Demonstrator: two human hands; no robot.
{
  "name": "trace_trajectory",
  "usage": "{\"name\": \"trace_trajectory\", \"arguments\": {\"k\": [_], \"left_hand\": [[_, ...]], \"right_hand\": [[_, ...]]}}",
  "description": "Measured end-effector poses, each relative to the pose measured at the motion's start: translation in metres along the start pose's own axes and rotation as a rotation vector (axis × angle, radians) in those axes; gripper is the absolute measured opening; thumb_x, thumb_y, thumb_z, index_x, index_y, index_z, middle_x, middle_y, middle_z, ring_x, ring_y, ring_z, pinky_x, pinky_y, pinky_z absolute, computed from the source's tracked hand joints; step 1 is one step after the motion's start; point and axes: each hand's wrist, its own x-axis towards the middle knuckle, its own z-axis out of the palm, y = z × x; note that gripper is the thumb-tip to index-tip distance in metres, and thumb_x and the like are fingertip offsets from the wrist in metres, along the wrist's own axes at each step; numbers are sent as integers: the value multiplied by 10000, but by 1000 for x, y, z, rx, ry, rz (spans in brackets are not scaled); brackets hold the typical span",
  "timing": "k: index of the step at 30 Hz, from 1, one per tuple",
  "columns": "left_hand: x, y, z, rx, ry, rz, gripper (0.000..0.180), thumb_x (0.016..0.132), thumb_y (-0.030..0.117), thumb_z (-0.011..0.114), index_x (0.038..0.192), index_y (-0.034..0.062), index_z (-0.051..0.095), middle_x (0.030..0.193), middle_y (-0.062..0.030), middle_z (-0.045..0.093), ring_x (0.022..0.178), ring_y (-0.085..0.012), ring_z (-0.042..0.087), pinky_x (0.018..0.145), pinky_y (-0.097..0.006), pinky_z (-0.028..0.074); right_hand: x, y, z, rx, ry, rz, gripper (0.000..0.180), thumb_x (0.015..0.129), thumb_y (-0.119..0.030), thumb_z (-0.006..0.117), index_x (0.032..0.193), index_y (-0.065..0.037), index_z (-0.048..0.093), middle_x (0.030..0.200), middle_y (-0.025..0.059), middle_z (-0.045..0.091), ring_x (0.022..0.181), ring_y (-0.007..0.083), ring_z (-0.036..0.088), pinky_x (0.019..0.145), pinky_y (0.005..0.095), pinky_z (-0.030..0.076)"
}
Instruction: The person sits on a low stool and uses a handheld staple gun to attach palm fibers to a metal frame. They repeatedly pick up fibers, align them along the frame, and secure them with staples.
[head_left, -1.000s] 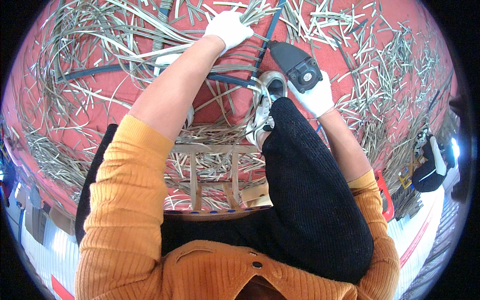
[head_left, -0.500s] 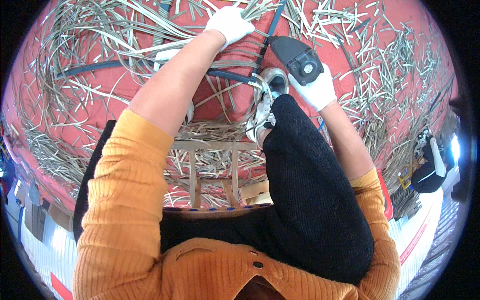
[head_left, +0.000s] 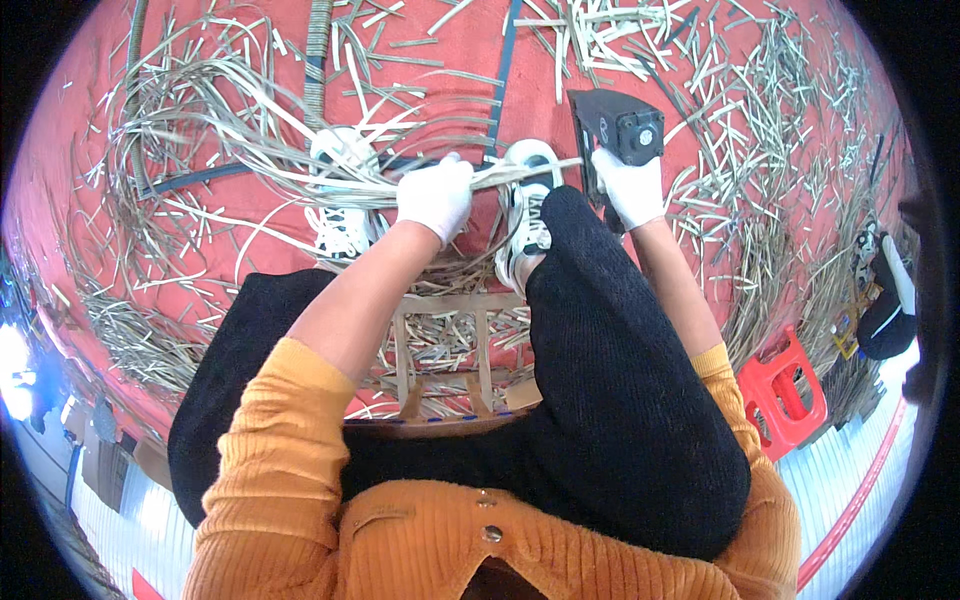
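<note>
My left hand [head_left: 436, 198], in a white glove, is closed round a bundle of long pale flat strips [head_left: 352, 190]. The strips trail off to the left across my shoe [head_left: 343, 148]; their short cut-looking ends stick out to the right of the fist. My right hand [head_left: 632, 190], also gloved in white, grips a dark grey hand-held power tool [head_left: 622, 118] with a wedge-shaped front and a round cap on its body. The strip ends reach close to the tool's left edge; whether they touch I cannot tell.
Short strip pieces [head_left: 770, 130] litter the red floor covering [head_left: 480, 40]. Dark flat bars [head_left: 506, 70] and a ribbed hose [head_left: 316, 70] lie ahead. A wooden frame [head_left: 484, 350] stands between my legs. To the right is a red plastic stool [head_left: 785, 395].
My left hand has come nearer and down, bringing the strip bundle over my shoes. The tool in my right hand has turned and shifted slightly to the right.
</note>
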Motion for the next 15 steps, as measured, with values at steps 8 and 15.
{"name": "trace_trajectory", "arguments": {"k": [8, 15], "left_hand": [[-46, -33, 20, 95, -119, -66, 164, 866, 136, 527, 919, 50, 655, 1100, -209, 645, 774, -360, 697, 682, -479, 556], [-56, -50, -15, 136, -548, 20, 279, 914, 269, 527, 980, 59, 699, 1025, -216, 678, 852, -350, 699, 749, -480, 548]], "right_hand": [[-10, 1, 6, -60, -33, 15, 222, 766, -199, 743, 876, -10, 712, 815, 93, 734, 767, 186, 713, 694, 345, 550], [-17, 8, 9, -253, -85, 91, 248, 755, -258, 771, 869, -41, 734, 780, 103, 736, 773, 205, 736, 692, 355, 557]]}}
